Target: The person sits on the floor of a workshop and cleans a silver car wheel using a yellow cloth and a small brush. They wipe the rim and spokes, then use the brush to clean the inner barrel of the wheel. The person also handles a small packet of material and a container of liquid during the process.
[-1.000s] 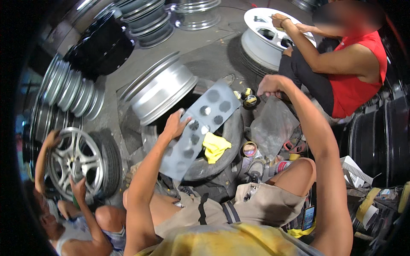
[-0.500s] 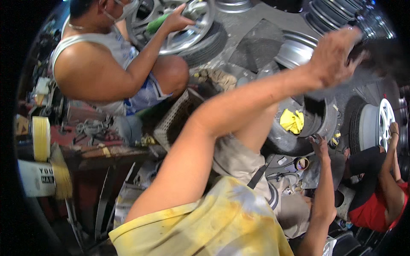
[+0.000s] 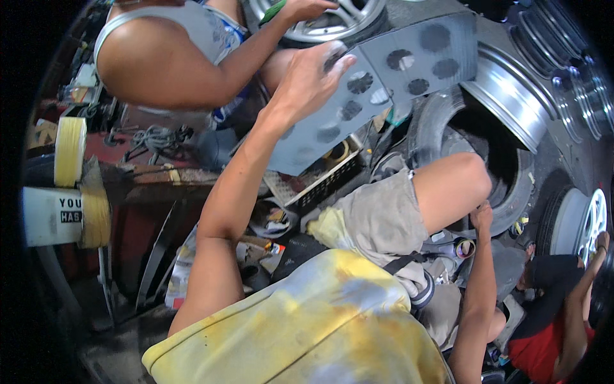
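Head view: left hand [image 3: 312, 78], closed on the upper edge of a gray sheet [image 3: 377, 72] with round holes, holds it aslant, partly over a basket [image 3: 327, 184]; right hand [image 3: 481, 217], fingers bent, beside the knee [image 3: 465, 176] and tire [image 3: 435, 121], contents indeterminable.

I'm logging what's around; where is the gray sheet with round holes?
In the head view, the gray sheet is at upper centre, in the left hand, partly hiding the crate and up-left of the tire.
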{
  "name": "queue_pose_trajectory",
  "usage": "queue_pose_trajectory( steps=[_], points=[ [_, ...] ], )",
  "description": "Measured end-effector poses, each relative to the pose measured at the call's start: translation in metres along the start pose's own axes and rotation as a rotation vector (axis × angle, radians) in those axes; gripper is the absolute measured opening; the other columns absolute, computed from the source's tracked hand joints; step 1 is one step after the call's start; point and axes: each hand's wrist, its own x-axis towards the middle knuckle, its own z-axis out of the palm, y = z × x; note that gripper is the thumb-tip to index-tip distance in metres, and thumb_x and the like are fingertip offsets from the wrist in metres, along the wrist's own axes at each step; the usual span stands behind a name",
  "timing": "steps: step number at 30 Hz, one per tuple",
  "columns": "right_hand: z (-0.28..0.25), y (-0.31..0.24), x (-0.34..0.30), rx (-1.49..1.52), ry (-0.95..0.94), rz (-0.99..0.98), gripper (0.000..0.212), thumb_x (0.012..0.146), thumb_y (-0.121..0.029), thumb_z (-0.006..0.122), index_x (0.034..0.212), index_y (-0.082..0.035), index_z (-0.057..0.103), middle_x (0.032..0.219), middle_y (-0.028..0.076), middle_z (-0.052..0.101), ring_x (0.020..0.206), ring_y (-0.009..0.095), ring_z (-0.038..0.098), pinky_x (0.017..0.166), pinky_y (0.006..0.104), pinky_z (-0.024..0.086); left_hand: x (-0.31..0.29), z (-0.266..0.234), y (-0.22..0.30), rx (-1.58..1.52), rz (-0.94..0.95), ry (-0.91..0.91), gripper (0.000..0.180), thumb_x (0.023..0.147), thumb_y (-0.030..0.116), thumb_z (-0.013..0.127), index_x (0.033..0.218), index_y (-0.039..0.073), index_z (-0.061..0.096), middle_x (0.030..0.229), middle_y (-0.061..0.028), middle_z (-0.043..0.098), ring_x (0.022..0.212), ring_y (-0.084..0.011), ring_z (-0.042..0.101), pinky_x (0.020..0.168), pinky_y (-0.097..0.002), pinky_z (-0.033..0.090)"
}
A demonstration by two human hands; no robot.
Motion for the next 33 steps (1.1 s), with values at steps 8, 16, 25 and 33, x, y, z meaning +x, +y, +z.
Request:
queue_pose_trajectory(
  steps=[8, 16, 25, 33],
  points=[
    [-0.015, -0.019, -0.011, -0.008, -0.013, 0.067, 0.038, 0.084, -0.039, 0.059, 0.105, -0.008, 0.066, 0.100, 0.018, 0.066, 0.094, 0.041, 0.062, 0.078, 0.0491, 0.049, -0.115, -0.052, 0.014, 0.184, -0.381, -0.429, 0.030, 0.086, 0.017, 0.065, 0.075, -0.003, 0.045, 0.067, -0.0237, 0.048, 0.064, -0.0433, 0.046, 0.058, -0.0452, 0.038],
    [-0.024, -0.033, 0.005, -0.077, -0.148, 0.177, 0.037, 0.087, -0.042, 0.056, 0.099, -0.010, 0.071, 0.093, 0.020, 0.069, 0.091, 0.041, 0.065, 0.079, 0.0480, 0.050, -0.240, -0.077, 0.003, 0.386, -0.629, -0.955, 0.021, 0.073, 0.013, 0.073, 0.086, 0.000, 0.063, 0.078, -0.0227, 0.063, 0.080, -0.0414, 0.063, 0.074, -0.0457, 0.050],
    [-0.022, -0.015, -0.002, 0.032, -0.080, 0.041, 0.036, 0.089, -0.041, 0.054, 0.102, -0.011, 0.070, 0.104, 0.019, 0.066, 0.097, 0.039, 0.062, 0.082, 0.0459, 0.048, -0.350, -0.082, -0.011, 0.140, -1.295, -1.597, 0.029, 0.070, 0.003, 0.069, 0.097, -0.006, 0.067, 0.094, -0.0212, 0.070, 0.077, -0.0285, 0.072, 0.060, -0.0420, 0.058],
    [-0.013, -0.005, 0.001, 0.079, -0.085, -0.002, 0.038, 0.089, -0.038, 0.056, 0.105, -0.005, 0.067, 0.108, 0.020, 0.065, 0.097, 0.042, 0.061, 0.084, 0.0472, 0.047, -0.367, -0.093, -0.007, 0.148, -1.221, -1.840, 0.034, 0.072, 0.009, 0.072, 0.105, 0.001, 0.067, 0.101, -0.0171, 0.070, 0.084, -0.0256, 0.072, 0.066, -0.0382, 0.059]
  ],
)
